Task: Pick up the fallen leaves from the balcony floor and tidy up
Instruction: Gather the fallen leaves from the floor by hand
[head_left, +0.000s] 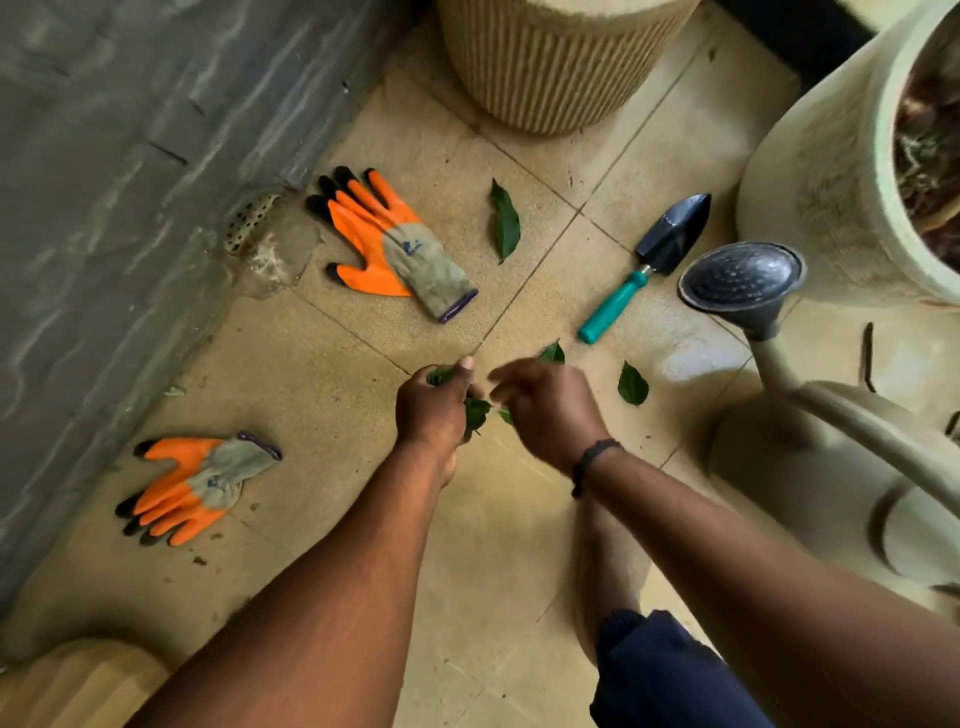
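My left hand (434, 408) grips a small bunch of green leaves (475, 413) above the tiled floor (322, 374). My right hand (545, 410) hovers just to its right, blurred, fingers loosely curled toward the bunch; whether it holds a leaf I cannot tell. A long green leaf (505, 222) lies on the floor farther away. Another leaf (632, 384) lies to the right of my right hand. A third leaf (553, 353) peeks out from behind my right hand.
Two orange-and-grey work gloves (395, 244) (195, 486) lie on the tiles at left. A trowel with a teal handle (644, 265) lies at right. A beige watering can (810, 415) stands at right, ribbed pot (550, 62) at the back, large pot (831, 171) at right. Grey wall at left.
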